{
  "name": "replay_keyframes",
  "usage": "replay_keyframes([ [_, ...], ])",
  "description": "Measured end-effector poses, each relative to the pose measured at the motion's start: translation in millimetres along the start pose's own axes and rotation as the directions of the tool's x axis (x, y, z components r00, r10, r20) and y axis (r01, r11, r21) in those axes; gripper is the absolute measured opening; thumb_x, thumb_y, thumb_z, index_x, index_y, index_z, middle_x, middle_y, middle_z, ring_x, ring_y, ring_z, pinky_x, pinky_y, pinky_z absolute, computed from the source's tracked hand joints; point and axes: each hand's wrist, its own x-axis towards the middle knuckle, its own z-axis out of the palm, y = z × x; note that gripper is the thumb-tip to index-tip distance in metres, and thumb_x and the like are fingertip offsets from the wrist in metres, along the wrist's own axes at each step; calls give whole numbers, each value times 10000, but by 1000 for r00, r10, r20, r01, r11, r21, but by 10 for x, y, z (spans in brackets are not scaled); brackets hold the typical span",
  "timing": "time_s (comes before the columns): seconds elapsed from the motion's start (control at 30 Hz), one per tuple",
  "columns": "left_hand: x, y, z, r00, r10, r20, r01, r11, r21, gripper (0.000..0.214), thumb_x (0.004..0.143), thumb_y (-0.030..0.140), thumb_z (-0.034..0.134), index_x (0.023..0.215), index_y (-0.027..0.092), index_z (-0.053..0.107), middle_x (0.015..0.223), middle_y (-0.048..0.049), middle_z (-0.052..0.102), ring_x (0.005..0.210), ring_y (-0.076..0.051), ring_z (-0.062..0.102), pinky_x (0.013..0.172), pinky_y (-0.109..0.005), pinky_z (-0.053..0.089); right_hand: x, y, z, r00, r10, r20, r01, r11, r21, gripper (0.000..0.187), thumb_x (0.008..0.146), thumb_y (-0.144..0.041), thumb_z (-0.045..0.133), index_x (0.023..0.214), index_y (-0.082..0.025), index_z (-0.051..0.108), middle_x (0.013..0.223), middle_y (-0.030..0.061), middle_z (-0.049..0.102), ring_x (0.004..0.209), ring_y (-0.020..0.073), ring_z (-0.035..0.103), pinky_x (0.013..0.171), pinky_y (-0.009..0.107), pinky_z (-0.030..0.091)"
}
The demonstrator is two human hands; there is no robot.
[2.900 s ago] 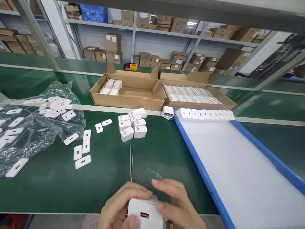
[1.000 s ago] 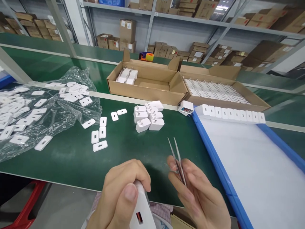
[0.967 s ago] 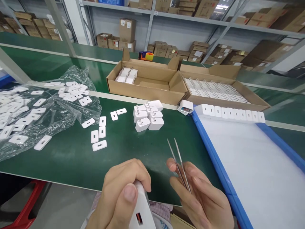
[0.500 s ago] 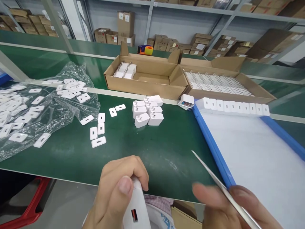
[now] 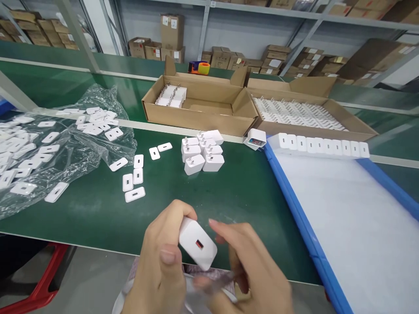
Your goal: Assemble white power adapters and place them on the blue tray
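Half a sec ago the right hand (image 5: 252, 266) swung tweezers out at lower right; now it's back at bottom centre, fingers curled, touching the white USB charger (image 5: 197, 243). Tweezers (image 5: 212, 285) are a blur beneath, grip unclear. Left hand (image 5: 163, 257) pinches the charger, port up, suggesting inspection resumes. No brand or writing legible; boxes' labels too small.
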Motion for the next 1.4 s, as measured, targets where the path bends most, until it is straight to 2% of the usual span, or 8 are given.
replay_keyframes([
  [0.13,1,-124,-21,991,-7,131,-9,992,122,781,724,924,103,934,247,431,619,39,465,520,-167,412,473,-280,311,59,184,139,995,-10,95,9,1000,12,149,946,-310,571,1013,-273,699,655,-32,512,484,105,434,411,249,267],
  [0.23,-13,-235,-15,980,-59,192,22,981,190,761,657,901,503,1062,267,390,867,9,531,672,-187,521,574,-290,429,129,307,114,995,19,101,-31,992,119,195,937,-246,562,810,-245,711,609,-43,502,485,92,430,420,220,289],
  [0.33,-14,-352,31,951,-176,254,107,959,263,791,624,401,859,1156,319,279,1128,-23,450,857,-194,578,665,-296,501,169,350,92,962,149,229,-168,984,66,191,820,-186,675,970,-296,718,768,-35,596,574,107,524,453,200,358],
  [0.43,12,-454,80,964,-91,249,-12,923,385,602,717,48,617,1121,303,252,1063,-11,397,800,-159,567,617,-274,483,141,392,102,908,191,372,-176,982,-74,321,816,-158,656,1095,-315,685,840,-27,619,591,122,553,462,210,391],
  [0.53,50,-504,101,979,-2,202,-93,884,459,568,702,-45,498,1089,290,252,1030,-8,374,753,-146,544,587,-262,453,37,477,174,948,81,307,-15,978,-210,325,893,-193,548,1201,-262,627,886,5,649,536,132,552,433,242,392],
  [0.77,92,-524,119,982,4,188,-94,876,474,430,753,-21,432,1014,276,264,1001,-18,390,703,-164,481,588,-284,421,-118,578,399,997,-73,-4,67,939,-338,271,1002,-286,427,1163,-210,630,975,57,709,549,156,617,464,272,429],
  [1.03,86,-523,71,973,52,223,-151,878,454,283,838,77,460,1022,263,350,989,-25,520,834,-214,546,701,-352,480,212,456,17,940,139,313,-138,990,-24,265,861,-141,519,957,-267,733,719,-16,662,589,139,592,460,223,378],
  [1.4,100,-516,23,910,262,321,-413,644,644,441,835,-21,396,1193,231,345,1161,-109,545,1016,-280,550,771,-442,540,214,522,104,980,91,178,-47,970,-240,210,820,-122,408,773,-220,587,628,-23,631,433,117,451,414,243,284],
])
